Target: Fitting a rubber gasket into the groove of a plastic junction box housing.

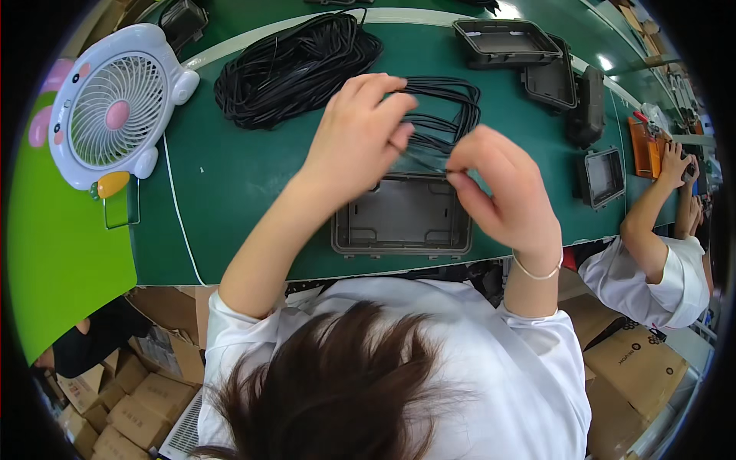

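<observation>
A coil of black cable (464, 96) lies on the table just beyond an open dark grey plastic box (402, 222). My left hand (356, 134) is closed on the left side of this coil, its fingers curled and a little blurred. Thumb and forefinger of my right hand (502, 184) pinch a thin strand of the same cable above the far right corner of the box. The shallow inside of the box faces up, with moulded ridges showing. Beyond my left hand lies a big bundle of black cable (295, 73).
A white fan (115, 115) stands at the left on the green table (230, 199). Several dark box halves (510, 42) lie at the far right, a smaller open one (604, 178) nearer. A co-worker's hands (675, 165) work at the right. Cardboard boxes (149, 406) sit below.
</observation>
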Demonstrator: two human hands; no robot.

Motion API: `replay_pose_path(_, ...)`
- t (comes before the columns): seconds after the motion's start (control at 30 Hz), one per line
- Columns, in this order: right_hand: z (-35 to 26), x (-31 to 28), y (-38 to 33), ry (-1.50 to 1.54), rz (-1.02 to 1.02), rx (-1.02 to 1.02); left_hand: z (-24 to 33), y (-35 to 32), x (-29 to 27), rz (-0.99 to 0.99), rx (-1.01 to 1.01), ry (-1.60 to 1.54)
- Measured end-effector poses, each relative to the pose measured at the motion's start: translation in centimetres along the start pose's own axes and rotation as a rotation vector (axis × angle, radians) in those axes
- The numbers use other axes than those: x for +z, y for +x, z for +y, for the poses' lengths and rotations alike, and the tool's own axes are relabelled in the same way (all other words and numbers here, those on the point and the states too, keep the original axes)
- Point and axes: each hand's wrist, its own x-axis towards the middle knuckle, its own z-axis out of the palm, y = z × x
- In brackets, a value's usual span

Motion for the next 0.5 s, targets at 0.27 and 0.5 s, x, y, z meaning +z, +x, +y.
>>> replay_pose_path(0.27,-0.4,-2.0,-5.7,0.806,0.550,0.060,-0.5,-3.3,-6.2,-0.003,-0.079,-0.634)
replay_pose_path(0.5,-1.3,-0.2,-6.6,0.761,0.366,0.969,4.4,-9.7,-7.2,-0.313,-1.034,-1.004)
